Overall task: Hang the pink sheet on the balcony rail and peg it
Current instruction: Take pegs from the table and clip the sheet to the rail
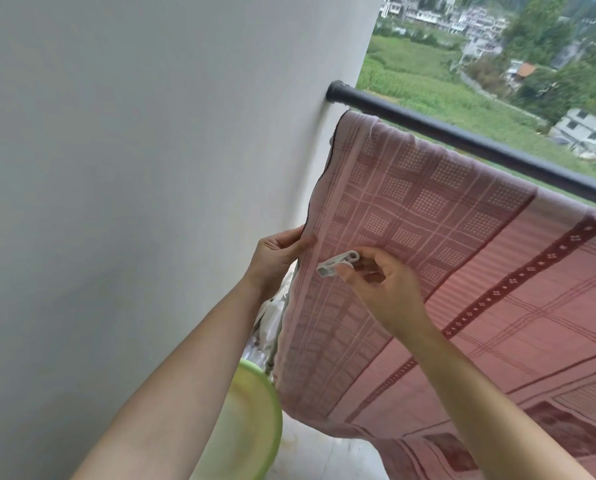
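The peg (338, 263), pinched in right fingers (345, 272), points lengthwise left toward the sheet (428, 209) edge that left fingers (299, 244) pinch.

There was one pink sheet (445, 237), draped over one black rail (463, 136) near the rail's wall end. One white peg (338, 263) was in view, pinched by the right hand (383, 285) just in front of the sheet's left edge. Two hands showed; the left hand (276, 258) gripped that same edge. One green basin (255, 410) stood below the sheet's lower left corner. The white cloth (269, 320) bunched above the basin could not be counted into pieces.
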Demonstrator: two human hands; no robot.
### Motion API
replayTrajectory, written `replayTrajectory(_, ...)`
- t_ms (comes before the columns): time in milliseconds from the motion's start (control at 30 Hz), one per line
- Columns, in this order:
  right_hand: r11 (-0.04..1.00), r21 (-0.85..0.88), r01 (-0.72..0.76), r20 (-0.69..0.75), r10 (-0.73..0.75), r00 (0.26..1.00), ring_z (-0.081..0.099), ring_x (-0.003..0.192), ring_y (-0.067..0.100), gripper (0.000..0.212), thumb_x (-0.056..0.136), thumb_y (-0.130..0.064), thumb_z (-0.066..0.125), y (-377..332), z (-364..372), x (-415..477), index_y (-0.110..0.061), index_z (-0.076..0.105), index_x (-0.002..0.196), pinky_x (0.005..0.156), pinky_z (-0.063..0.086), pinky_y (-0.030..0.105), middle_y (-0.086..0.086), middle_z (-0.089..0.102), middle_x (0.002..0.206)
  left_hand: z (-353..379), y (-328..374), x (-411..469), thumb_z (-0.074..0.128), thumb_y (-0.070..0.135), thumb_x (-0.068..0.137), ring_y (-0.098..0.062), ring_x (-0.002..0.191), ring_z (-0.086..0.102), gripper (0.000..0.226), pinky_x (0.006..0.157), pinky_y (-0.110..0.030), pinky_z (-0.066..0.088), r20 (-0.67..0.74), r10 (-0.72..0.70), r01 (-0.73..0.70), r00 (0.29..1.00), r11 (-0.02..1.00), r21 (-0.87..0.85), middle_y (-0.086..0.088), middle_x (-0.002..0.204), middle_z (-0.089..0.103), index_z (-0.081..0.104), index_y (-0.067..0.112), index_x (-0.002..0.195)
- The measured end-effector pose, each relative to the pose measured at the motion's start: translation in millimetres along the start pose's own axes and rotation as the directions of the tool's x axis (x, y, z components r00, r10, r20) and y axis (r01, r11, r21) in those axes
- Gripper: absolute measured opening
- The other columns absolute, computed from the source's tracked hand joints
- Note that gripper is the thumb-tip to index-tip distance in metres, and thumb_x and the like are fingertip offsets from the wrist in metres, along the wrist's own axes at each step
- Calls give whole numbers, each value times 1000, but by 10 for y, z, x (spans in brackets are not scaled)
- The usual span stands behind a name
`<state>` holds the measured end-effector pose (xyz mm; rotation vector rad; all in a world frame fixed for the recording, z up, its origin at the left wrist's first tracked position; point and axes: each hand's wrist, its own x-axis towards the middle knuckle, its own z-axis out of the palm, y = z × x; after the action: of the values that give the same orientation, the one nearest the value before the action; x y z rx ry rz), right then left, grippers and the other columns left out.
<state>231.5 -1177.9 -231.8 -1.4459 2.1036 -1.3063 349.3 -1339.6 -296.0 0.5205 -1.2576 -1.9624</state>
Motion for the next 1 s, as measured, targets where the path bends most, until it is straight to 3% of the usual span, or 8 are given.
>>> replayTrajectory(167, 998, 61, 27, -21, -26, 999, 69, 89, 4, 23, 84, -37, 75, -210, -31, 74, -29, 70, 104, 81, 58, 27, -16, 73, 95, -49, 4, 25, 67, 5, 89, -31, 102, 65, 33, 97, -45, 51, -128, -16, 6, 992, 996, -85, -28, 116, 65, 62, -13, 117)
replayTrajectory(333, 996, 81, 33, 20, -34, 999, 69, 94, 1, 32, 85, -38, 74, -433, 20, 207, -28, 69, 115, 87, 58, 30, -16, 73, 100, -57, 77, 26, 71, 8, 86, -31, 92, 68, 29, 89, -45, 56, -216, 53, -67, 975, 996, -58, -28, 105, 69, 68, -10, 109)
replayTrajectory(467, 981, 20, 194, 5, -194, 981, 70, 90, 6, 47, 83, -37, 73, -671, -35, 389, -15, 67, 125, 84, 59, 29, -11, 73, 98, -112, 92, 52, 65, 11, 92, -30, 91, 69, 27, 81, -37, 58, -243, 55, -89, 969, 987, -131, -26, 107, 69, 66, -7, 112)
replayTrajectory(567, 950, -23, 311, 27, -311, 950, 71, 86, 7, 56, 77, -39, 75, -978, -110, 512, -13, 65, 126, 81, 58, 23, -8, 73, 95, -65, 75, 75, 62, 16, 95, -28, 89, 68, 28, 77, -34, 57, -163, 34, -51, 986, 994, -101, -20, 102, 70, 64, -6, 112)
replayTrajectory(767, 884, -255, 392, 222, -341, 913, 71, 77, 1, 31, 73, -46, 82, -1658, -113, 945, -27, 77, 97, 81, 59, 29, -12, 75, 81, 48, 288, 126, 46, 6, 95, -29, 85, 68, 27, 81, -43, 55, 9, -108, 108, 994, 987, -119, -21, 92, 69, 69, -7, 92)
replayTrajectory(867, 784, -424, 453, 361, -313, 879, 70, 76, 6, 29, 74, -48, 82, -1809, -21, 1202, -26, 79, 92, 75, 58, 29, -9, 74, 77, 9, 231, 90, 56, 15, 96, -40, 110, 60, 35, 103, -50, 46, 76, -107, 121, 991, 969, -215, -31, 121, 60, 61, -13, 118)
replayTrajectory(1000, 686, -536, 492, 488, -224, 844, 70, 75, 5, 17, 73, -36, 85, -1884, 172, 1426, -25, 81, 85, 70, 60, 29, -19, 69, 71, -15, 185, 48, 64, 13, 92, -39, 112, 59, 36, 105, -49, 44, -34, -71, 56, 997, 945, -323, -30, 128, 58, 62, -6, 122)
